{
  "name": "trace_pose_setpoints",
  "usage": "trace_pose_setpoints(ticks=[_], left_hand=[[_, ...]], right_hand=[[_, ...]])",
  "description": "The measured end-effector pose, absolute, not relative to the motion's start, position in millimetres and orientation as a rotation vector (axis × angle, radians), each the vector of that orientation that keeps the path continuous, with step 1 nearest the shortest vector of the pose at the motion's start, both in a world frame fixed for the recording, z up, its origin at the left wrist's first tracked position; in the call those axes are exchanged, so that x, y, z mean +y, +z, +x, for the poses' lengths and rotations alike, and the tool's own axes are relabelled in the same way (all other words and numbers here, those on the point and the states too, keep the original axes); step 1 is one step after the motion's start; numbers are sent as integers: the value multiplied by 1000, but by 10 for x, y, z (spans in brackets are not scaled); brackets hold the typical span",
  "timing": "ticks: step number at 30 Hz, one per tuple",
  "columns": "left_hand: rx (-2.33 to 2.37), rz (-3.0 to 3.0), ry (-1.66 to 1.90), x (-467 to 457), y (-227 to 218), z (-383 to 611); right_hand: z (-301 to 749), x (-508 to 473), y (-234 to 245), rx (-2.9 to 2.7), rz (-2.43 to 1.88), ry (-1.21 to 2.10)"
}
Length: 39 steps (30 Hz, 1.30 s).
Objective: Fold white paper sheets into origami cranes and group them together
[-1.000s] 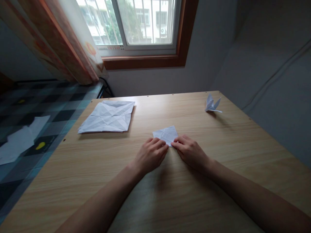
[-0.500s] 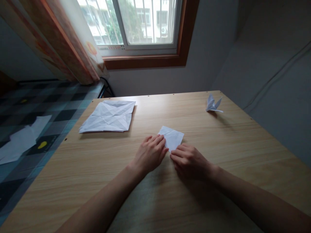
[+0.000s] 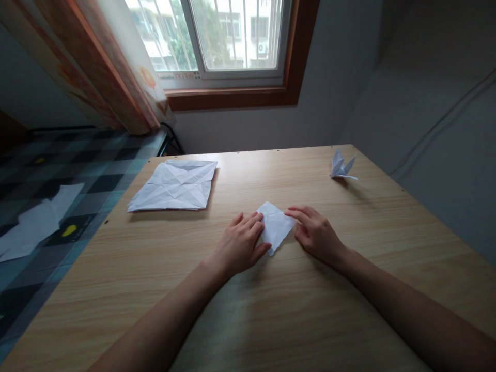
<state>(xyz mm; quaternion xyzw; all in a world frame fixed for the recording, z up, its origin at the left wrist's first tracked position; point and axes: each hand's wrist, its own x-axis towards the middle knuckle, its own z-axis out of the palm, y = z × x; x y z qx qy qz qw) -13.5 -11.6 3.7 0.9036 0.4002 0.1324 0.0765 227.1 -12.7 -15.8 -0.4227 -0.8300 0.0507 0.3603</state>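
Observation:
A small folded square of white paper [image 3: 276,226] lies on the wooden table, turned so that one corner points toward me. My left hand [image 3: 244,242] rests on its left edge, fingers stretched out and thumb apart near the lower corner. At the right corner, my right hand [image 3: 315,232] touches the paper with its extended index finger. The right thumb stands a little away from that finger, and the other fingers are partly curled and partly hidden.
Creased white paper sheets [image 3: 174,185] lie at the table's back left. A folded paper crane [image 3: 341,166] stands at the back right. More white paper [image 3: 39,225] is on the checked bed cover [image 3: 112,150] left of the table [image 3: 217,315]. Beyond is a window [image 3: 236,36].
My right hand has moved from the paper's lower corner up to its right corner. The lower corner now shows, extending nearer to me. My left hand has stayed nearly in place, its thumb spread wider.

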Motion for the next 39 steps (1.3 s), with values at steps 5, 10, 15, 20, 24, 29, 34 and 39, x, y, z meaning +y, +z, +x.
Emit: trace_pose_setpoints(ticks=[5,10,15,20,24,29,34,39], left_hand=[[1133,2686,366,-104,35,-158],[1093,2685,341,-110,58,-164],[1039,2705,301,-115,71,-169],[1019,2712,257,-126,103,-157],[1020,2712,261,-129,111,-151],[1019,2715,270,-132,108,-147],[1060,2697,288,-155,104,-98],[1077,2707,304,-161,70,-83]], right_hand=[[2343,-45,-196,-2186,-1099,281],[2351,-42,-178,-2238,-971,294],[2328,-54,-160,-2255,-918,312],[2257,-63,-152,-2199,-1014,348],[2198,-65,-164,-2155,-1113,334],[2162,-49,-190,-2153,-1187,299],[2127,-47,-206,-2200,-1238,209],[2078,-94,-162,-2243,-1297,53]])
